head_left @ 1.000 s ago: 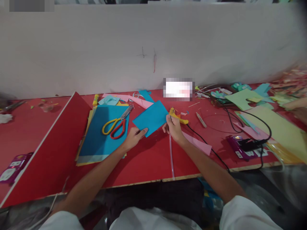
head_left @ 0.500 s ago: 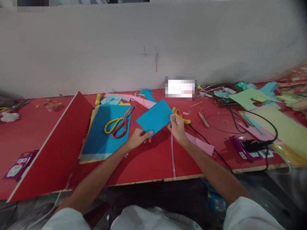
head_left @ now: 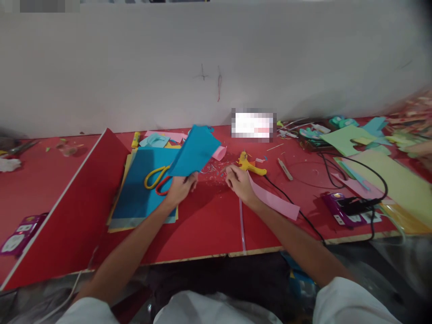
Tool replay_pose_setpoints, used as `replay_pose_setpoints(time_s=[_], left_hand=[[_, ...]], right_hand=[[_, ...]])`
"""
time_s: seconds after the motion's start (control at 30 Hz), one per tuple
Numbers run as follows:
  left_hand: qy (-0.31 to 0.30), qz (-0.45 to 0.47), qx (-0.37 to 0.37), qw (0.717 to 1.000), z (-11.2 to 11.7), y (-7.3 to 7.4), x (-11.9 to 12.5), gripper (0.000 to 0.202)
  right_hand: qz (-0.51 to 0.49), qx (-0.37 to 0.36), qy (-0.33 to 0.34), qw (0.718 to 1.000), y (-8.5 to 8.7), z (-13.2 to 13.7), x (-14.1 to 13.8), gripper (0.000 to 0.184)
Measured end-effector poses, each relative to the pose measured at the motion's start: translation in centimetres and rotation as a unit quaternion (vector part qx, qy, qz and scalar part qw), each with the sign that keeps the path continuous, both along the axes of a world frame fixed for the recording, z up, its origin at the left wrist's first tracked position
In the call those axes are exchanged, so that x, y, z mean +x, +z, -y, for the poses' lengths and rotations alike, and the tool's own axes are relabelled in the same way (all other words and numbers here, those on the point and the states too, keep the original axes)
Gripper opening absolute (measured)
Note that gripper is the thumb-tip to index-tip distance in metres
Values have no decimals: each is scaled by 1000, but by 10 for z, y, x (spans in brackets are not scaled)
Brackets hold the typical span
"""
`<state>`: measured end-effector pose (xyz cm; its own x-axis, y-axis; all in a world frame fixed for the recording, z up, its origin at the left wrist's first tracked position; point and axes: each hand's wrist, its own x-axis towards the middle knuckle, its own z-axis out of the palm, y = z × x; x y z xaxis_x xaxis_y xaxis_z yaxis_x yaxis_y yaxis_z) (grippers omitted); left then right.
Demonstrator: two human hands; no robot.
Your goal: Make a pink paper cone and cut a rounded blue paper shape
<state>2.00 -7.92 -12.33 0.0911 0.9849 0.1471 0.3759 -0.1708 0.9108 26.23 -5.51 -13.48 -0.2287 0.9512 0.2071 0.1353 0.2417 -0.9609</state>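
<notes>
My left hand pinches the lower edge of a blue paper square and holds it tilted up above the red table, over the yellow and red scissors. My right hand rests on the table beside small paper scraps, fingers curled loosely with nothing in them that I can see. It lies just in front of the yellow glue gun and over a pink paper strip. A clear glue stick lies on the table below that hand.
A stack of blue and yellow sheets lies under the scissors. A raised red board slants at left. Black cables and a purple power strip sit at right, with green and yellow papers beyond. Another person's hand shows at the far right.
My right hand let go of the blue square and dropped to the table. My left hand swung the square up and to the left, over the scissors.
</notes>
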Motion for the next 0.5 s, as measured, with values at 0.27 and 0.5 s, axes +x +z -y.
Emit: replay_pose_setpoints(time_s=[0.27,0.5], left_hand=[[247,-439,7,864,-28,18,-82,45],[236,-458,-127,847,-31,16,-117,48]], right_hand=[[28,-1,44,999,1,3,-1,45],[64,9,92,994,0,5,-7,33]])
